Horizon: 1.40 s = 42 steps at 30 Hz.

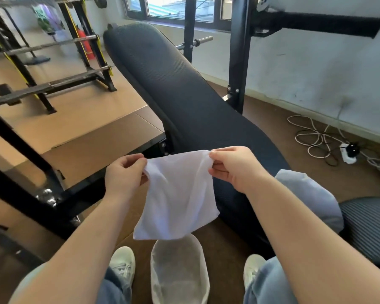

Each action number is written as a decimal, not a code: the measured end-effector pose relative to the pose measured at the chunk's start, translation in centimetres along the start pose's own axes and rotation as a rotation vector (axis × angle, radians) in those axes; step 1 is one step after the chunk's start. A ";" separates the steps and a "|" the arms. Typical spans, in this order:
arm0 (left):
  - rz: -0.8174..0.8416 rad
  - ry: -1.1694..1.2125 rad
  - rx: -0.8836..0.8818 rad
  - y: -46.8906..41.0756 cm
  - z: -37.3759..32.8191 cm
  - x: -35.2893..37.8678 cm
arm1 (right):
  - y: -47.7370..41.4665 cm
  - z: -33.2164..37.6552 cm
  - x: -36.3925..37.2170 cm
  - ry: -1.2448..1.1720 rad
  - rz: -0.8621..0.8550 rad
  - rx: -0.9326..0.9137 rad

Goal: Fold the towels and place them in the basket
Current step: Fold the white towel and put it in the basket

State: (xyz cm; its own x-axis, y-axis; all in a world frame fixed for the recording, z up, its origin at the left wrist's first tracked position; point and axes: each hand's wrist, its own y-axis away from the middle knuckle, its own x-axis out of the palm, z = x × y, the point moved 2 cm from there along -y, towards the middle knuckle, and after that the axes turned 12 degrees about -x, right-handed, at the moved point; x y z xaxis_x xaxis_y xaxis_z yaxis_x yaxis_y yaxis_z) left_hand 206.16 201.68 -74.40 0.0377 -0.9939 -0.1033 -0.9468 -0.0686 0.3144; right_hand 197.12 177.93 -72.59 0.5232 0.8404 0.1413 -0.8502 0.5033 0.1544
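Room: a gym corner is sitting in daylight, with a window [176, 7] running along the far wall and flattened cardboard sheets [86, 128] covering the floor on the left.
Bench: a long black padded bench [173, 88] is stretching from the far wall toward the person, its far end tilting upward.
Rack: a black and yellow barbell rack [81, 62] is standing at the left, well apart from the hands.
Towel: a white towel [180, 198] is hanging in the air between both hands, in front of the bench's near end and above the basket. Its lower edge is drooping just over the basket's far rim.
Left hand: the left hand [124, 172] is pinching the towel's upper left corner between thumb and curled fingers.
Right hand: the right hand [233, 167] is pinching the upper right corner the same way, holding the top edge stretched out.
Basket: a white mesh basket [156, 279] is standing on the floor between the person's feet.
Shoes: two white shoes [122, 266] are resting on either side of the basket.
Cloth: a pale blue-grey cloth [312, 194] is lying bunched on the bench's near right side, beside the right forearm.
Cable: a white cable [312, 137] is coiling on the floor by the right wall, near a power strip [349, 153].
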 end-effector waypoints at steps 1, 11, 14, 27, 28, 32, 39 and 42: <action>0.023 -0.001 0.000 0.3 0.1 0.3 | 0.1 -0.4 0.7 0.030 0.009 -0.012; 0.167 -0.102 0.046 3.1 1.2 2.6 | 1.8 -3.0 6.3 0.605 0.184 -0.367; 0.175 -0.131 0.051 3.0 1.1 2.6 | 1.9 -3.0 6.6 0.718 0.201 -0.472; 0.241 -0.009 -0.098 3.0 1.3 2.4 | 2.0 -3.1 6.7 0.798 0.229 -0.617; 0.255 0.001 -0.116 3.0 1.3 2.4 | 2.1 -3.1 6.7 0.819 0.239 -0.638; 0.317 -0.055 -0.150 3.1 0.9 2.6 | 2.0 -3.5 6.8 0.891 0.253 -0.652; 0.405 -0.190 -0.129 3.0 0.4 2.5 | 1.1 -3.8 5.7 0.866 0.209 -0.611; 0.281 -0.273 -0.034 2.2 0.3 2.2 | 1.2 -3.4 5.2 0.822 0.218 -0.568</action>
State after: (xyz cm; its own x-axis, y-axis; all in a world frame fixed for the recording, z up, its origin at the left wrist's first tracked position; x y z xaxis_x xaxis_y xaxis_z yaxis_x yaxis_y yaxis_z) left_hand 204.11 199.38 -74.21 -0.3121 -0.9153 -0.2546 -0.8970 0.1956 0.3963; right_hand 198.60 183.60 -74.96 0.3333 0.6954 -0.6367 -0.9362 0.1640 -0.3110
